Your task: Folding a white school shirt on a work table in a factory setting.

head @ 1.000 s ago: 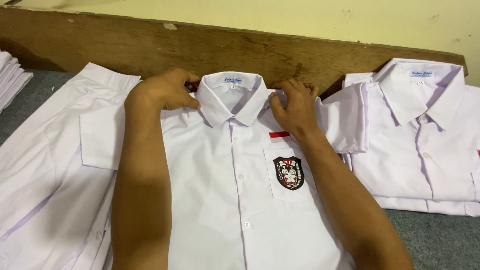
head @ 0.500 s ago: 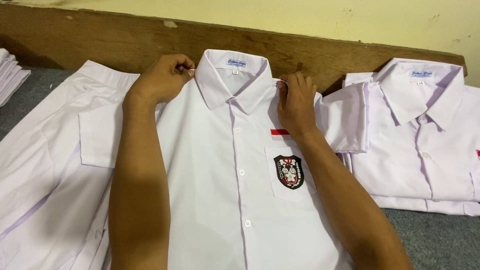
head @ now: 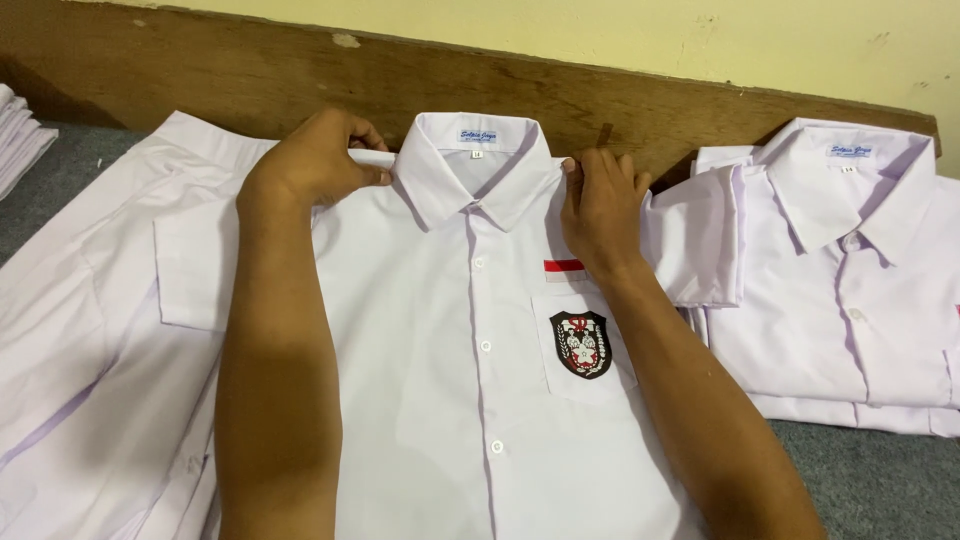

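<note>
Both forearms reach forward, roughly parallel. The left hand (head: 318,160) is curled, thumb and fingertips pinched together. The right hand (head: 598,205) lies flatter, fingers bent, apparently pinching at their tips.

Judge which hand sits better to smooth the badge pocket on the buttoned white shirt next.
Probably the right hand. It rests on the white shirt by the collar's right side, just above the red strip and the badge pocket. The left hand pinches the opposite shoulder, across the button row.
</note>
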